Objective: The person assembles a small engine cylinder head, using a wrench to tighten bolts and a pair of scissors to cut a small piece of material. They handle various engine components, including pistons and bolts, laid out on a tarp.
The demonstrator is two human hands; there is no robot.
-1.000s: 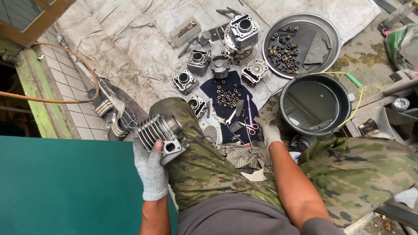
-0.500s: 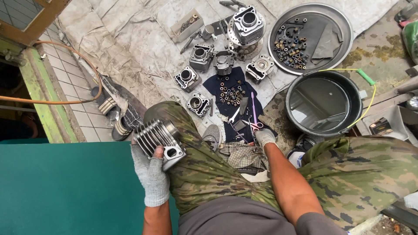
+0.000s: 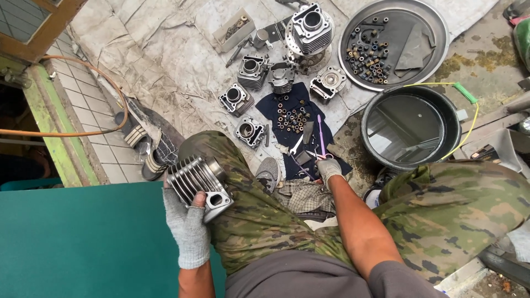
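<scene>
My left hand (image 3: 186, 229), in a grey knit glove, grips a finned metal engine cylinder (image 3: 197, 182) resting against my left knee. My right hand (image 3: 328, 168), also gloved, reaches down to the dark blue cloth (image 3: 298, 124) on the ground, its fingers closed around small tools there, beside a purple-handled brush (image 3: 320, 129). Whether it holds one of them I cannot tell. Several small nuts and bushings (image 3: 290, 115) lie on the cloth. More engine cylinders (image 3: 251, 72) and a larger finned block (image 3: 309, 25) stand beyond it.
A round metal tray (image 3: 430, 33) holds several small parts. A black bucket of dark liquid (image 3: 411, 129) sits by my right knee. A grey tarp (image 3: 165, 60) covers the ground. A teal surface (image 3: 77, 243) lies at left, sandals (image 3: 149, 149) beside it, an orange hose (image 3: 110, 94) along the tiles.
The view has shifted slightly downward. My left hand keeps the cylinder on my knee; my right hand stays low at the tools on the cloth.
</scene>
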